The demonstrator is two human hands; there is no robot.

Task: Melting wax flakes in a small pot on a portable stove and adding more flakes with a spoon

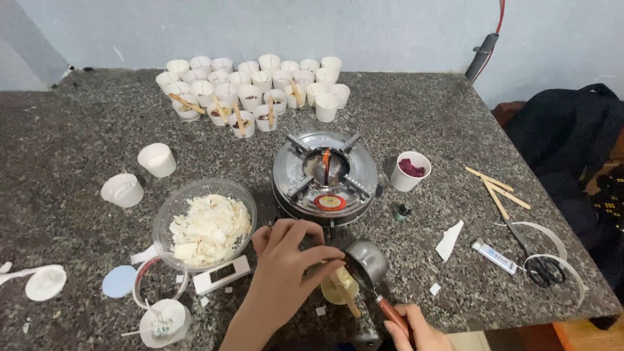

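The right hand [416,330] is gripping the little pot [368,261] by its handle and tipping it over a small cup [339,288] on the worktop [78,130]. The left hand [286,260] is pinching a stick there. Many cups [253,88] are sitting filled; wax flakes are waiting in the bowl [205,224].

Worktop [78,143]: speckled polished granite. Stove [325,177]: shiny metal. Ladle [368,261]: glossy steel, wooden handle. Bowl [175,208]: clear glass.
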